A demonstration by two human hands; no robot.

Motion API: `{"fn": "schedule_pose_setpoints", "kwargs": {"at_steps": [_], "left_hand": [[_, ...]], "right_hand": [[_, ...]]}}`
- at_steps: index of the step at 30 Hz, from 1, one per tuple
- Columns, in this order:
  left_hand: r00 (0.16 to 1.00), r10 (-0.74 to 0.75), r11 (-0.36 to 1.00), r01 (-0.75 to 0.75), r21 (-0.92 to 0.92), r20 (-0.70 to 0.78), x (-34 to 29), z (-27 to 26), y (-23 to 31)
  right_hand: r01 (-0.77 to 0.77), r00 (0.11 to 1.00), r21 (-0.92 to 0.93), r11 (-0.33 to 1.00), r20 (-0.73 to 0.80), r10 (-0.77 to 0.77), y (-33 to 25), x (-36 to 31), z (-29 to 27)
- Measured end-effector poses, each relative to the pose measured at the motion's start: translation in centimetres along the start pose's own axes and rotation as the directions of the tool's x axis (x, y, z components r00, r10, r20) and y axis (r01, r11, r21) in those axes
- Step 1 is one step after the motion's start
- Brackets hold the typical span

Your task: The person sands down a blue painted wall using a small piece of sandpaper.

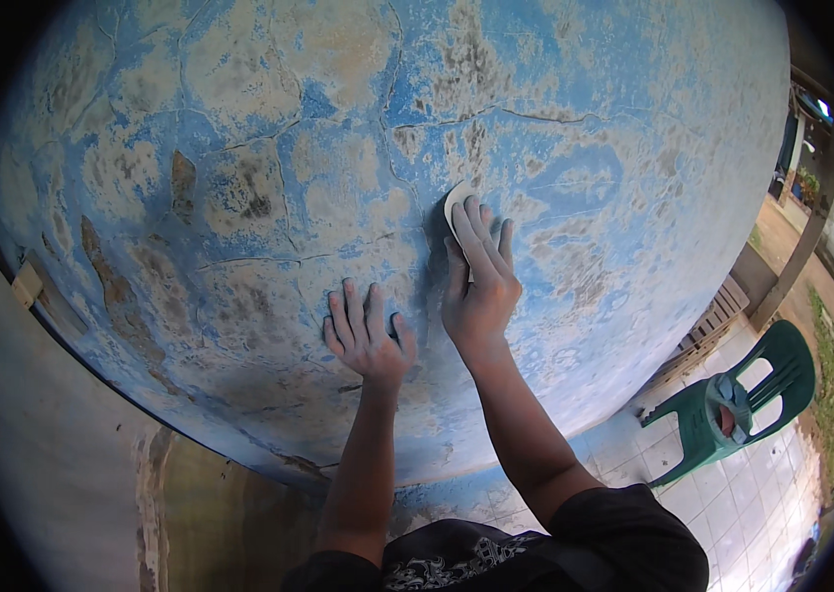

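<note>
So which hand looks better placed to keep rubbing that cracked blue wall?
Probably the right hand: its fingers press a small pale sanding sheet against the cracked, peeling blue painted wall. The left hand lies flat and empty on the wall lower down, seemingly just bracing.

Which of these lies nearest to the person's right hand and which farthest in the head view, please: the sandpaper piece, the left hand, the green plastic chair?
From the right hand:
1. Sandpaper piece, under its fingertips against the blue wall.
2. Left hand, flat on the wall just to its left.
3. Green plastic chair, far off at lower right on the tiled floor.
</note>
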State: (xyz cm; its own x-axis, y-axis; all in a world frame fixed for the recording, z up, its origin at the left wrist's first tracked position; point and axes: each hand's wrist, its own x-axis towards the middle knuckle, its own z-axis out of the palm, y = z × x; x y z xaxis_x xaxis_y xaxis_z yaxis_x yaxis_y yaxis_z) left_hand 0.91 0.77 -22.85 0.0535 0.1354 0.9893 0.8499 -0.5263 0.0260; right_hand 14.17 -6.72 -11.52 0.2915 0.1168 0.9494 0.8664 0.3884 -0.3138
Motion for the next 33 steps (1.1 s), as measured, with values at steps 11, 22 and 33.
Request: {"fn": "schedule_pose_setpoints", "kwargs": {"at_steps": [11,22,33], "left_hand": [[1.0,0.006,1.0,-0.006,0.004,-0.008,-0.3,0.4,0.5],[1.0,0.004,1.0,-0.004,-0.02,-0.021,-0.2,0.6,0.7],[1.0,0.006,0.999,-0.007,-0.032,-0.024,-0.2,0.2,0.4]], "right_hand": [[-0.064,0.998,-0.025,0.998,-0.014,0.064,3.0,-9.1,1.1],[-0.001,0.995,-0.071,0.997,0.099,0.008,4.3,-10.2,-0.8],[0.012,0.997,-0.136,0.991,0.083,-0.001,0.1,-0.8,0.2]]}}
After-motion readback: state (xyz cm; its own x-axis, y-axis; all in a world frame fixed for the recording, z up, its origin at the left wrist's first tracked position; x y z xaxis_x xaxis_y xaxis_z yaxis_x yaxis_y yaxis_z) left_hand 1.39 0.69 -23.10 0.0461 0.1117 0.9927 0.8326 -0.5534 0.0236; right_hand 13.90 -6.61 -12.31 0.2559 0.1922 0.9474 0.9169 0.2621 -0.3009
